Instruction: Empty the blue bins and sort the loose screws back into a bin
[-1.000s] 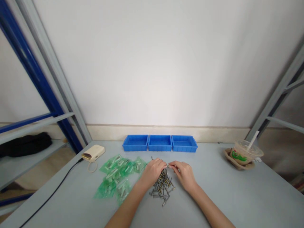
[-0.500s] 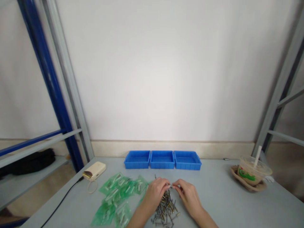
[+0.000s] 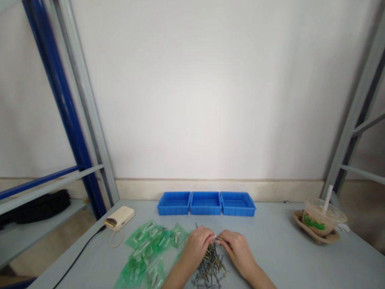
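Note:
My left hand (image 3: 197, 245) and my right hand (image 3: 237, 249) meet fingertip to fingertip above a heap of screws (image 3: 210, 263). Thumb and forefinger of the right hand pinch a small brass-coloured screw (image 3: 220, 239). Its left end reaches the pinched fingertips of my left hand, though their exact grip is partly hidden. The heap mixes dark grey and gold metal pieces. One lone screw (image 3: 196, 225) pokes out beyond the left knuckles. Left of that hand lie several green plastic bags (image 3: 144, 249) with small metal parts inside; the forearm hides some of them.
Three blue trays (image 3: 205, 210) stand in a row near the wall. A cream power bank (image 3: 120, 217) with a black cable (image 3: 78, 253) lies at the left. At the right, a drink cup (image 3: 320, 218) with a straw sits in a brown holder (image 3: 319, 238). Metal posts flank the table.
The right hand has turned slightly, and the screw at its fingertips now shows more clearly. The left hand has barely shifted. Trays, bags and heap stay where they were.

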`<state>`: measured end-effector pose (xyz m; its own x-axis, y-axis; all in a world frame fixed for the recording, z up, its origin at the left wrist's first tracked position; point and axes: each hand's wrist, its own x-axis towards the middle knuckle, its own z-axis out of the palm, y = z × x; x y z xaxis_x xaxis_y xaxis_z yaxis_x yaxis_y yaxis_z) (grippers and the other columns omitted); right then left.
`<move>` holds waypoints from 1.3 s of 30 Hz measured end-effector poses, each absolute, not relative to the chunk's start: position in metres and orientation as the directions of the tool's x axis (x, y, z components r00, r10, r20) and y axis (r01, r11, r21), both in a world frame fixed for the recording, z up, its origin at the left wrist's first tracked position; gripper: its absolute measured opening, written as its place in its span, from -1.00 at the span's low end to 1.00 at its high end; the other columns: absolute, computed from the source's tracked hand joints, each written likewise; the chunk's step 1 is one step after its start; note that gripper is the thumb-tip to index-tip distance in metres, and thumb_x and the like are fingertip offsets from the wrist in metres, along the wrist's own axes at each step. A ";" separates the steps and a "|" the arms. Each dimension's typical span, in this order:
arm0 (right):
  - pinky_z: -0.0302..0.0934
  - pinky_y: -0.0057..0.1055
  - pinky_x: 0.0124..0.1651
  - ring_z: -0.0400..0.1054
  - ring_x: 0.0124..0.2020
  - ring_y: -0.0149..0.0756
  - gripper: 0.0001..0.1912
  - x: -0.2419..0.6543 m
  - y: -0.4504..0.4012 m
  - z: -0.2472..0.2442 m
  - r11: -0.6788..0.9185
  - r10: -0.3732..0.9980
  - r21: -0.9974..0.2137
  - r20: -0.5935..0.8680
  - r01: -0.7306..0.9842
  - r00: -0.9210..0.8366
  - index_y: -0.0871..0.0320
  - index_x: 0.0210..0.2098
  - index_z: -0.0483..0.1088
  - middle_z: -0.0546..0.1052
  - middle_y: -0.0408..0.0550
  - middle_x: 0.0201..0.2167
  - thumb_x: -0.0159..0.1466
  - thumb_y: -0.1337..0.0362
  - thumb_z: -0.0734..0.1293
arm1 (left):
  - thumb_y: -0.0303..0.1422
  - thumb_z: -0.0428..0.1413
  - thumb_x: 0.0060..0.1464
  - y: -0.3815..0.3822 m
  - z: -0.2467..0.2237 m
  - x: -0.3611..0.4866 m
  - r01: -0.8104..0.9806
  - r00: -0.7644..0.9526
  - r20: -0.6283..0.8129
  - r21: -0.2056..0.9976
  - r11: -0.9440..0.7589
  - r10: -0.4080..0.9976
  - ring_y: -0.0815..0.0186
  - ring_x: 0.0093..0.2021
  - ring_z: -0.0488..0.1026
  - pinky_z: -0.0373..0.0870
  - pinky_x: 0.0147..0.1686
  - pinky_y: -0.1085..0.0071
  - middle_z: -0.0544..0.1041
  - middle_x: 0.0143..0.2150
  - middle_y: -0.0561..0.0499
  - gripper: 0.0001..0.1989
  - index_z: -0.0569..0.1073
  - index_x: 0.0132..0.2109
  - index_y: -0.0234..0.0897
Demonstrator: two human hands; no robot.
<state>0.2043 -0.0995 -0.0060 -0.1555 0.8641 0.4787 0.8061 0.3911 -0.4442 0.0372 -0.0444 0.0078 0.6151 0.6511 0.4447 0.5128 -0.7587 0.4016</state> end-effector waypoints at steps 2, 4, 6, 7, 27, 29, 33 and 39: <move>0.16 -0.45 -0.32 0.41 -0.37 -0.32 -0.68 0.205 -0.100 -0.006 0.388 0.852 -0.407 0.500 0.827 -0.153 0.06 -0.29 0.39 0.51 -0.13 -0.39 0.34 0.11 0.07 | -0.37 -0.16 0.22 -0.045 0.009 0.037 0.515 0.614 0.446 0.400 -0.759 0.651 0.34 -0.37 0.37 0.25 -0.34 0.46 0.44 -0.43 0.02 -0.69 0.40 -0.41 -0.28; 0.16 -0.44 -0.32 0.41 -0.37 -0.33 -0.72 0.205 -0.101 -0.005 0.389 0.829 -0.371 0.539 0.843 -0.145 0.05 -0.23 0.37 0.51 -0.13 -0.36 0.34 0.13 0.07 | -0.36 -0.16 0.22 -0.046 0.010 0.037 0.518 0.612 0.445 0.399 -0.756 0.654 0.34 -0.37 0.36 0.25 -0.34 0.46 0.44 -0.44 0.02 -0.68 0.39 -0.41 -0.28; 0.15 -0.44 -0.34 0.40 -0.41 -0.34 -0.72 0.205 -0.100 -0.005 0.397 0.805 -0.338 0.574 0.854 -0.147 0.05 -0.27 0.36 0.52 -0.14 -0.39 0.34 0.15 0.07 | -0.36 -0.16 0.22 -0.045 0.010 0.036 0.522 0.622 0.432 0.393 -0.757 0.653 0.35 -0.37 0.36 0.24 -0.34 0.46 0.43 -0.44 0.03 -0.69 0.38 -0.41 -0.28; 0.14 -0.44 -0.36 0.39 -0.44 -0.35 -0.71 0.204 -0.100 -0.005 0.399 0.799 -0.327 0.582 0.857 -0.150 0.06 -0.30 0.36 0.52 -0.15 -0.42 0.35 0.15 0.07 | -0.36 -0.16 0.22 -0.045 0.010 0.036 0.520 0.632 0.424 0.387 -0.761 0.648 0.35 -0.37 0.37 0.24 -0.34 0.47 0.44 -0.43 0.03 -0.70 0.38 -0.40 -0.28; 0.14 -0.47 -0.26 0.40 -0.35 -0.35 -0.64 0.220 -0.093 0.003 0.339 0.822 -0.363 0.563 0.868 -0.085 0.11 -0.30 0.44 0.54 -0.11 -0.38 0.34 0.11 0.08 | -0.18 -0.32 0.23 -0.036 0.016 0.029 0.405 0.517 0.464 0.608 -0.683 0.719 0.35 -0.45 0.38 0.25 -0.35 0.45 0.48 -0.49 0.00 -0.48 0.41 -0.42 -0.30; 0.14 -0.46 -0.23 0.40 -0.29 -0.32 -0.63 0.237 -0.078 0.012 0.273 0.822 -0.354 0.570 0.895 -0.025 0.12 -0.29 0.45 0.54 -0.07 -0.32 0.34 0.10 0.08 | -0.15 -0.34 0.23 -0.029 0.016 0.025 0.413 0.414 0.462 0.672 -0.614 0.784 0.36 -0.50 0.37 0.25 -0.39 0.45 0.48 -0.52 0.01 -0.45 0.41 -0.44 -0.31; 0.09 -0.38 -0.13 0.33 -0.14 -0.23 -0.64 0.273 -0.044 0.039 0.032 0.850 -0.324 0.506 0.945 0.145 0.13 -0.25 0.45 0.53 -0.02 -0.21 0.34 0.14 0.08 | -0.10 -0.33 0.21 -0.018 0.013 0.019 0.415 0.306 0.443 0.734 -0.537 0.842 0.37 -0.54 0.36 0.26 -0.41 0.46 0.47 -0.55 0.01 -0.43 0.40 -0.48 -0.31; -0.04 -0.24 -0.07 0.23 -0.08 -0.14 -0.70 0.264 -0.051 0.048 -0.069 0.829 -0.196 0.535 0.978 0.165 0.14 -0.06 0.34 0.45 0.05 -0.12 0.29 0.14 0.18 | -0.09 -0.31 0.21 -0.016 0.010 0.018 0.433 0.317 0.433 0.725 -0.535 0.844 0.38 -0.55 0.36 0.25 -0.41 0.47 0.47 -0.57 0.03 -0.43 0.40 -0.50 -0.29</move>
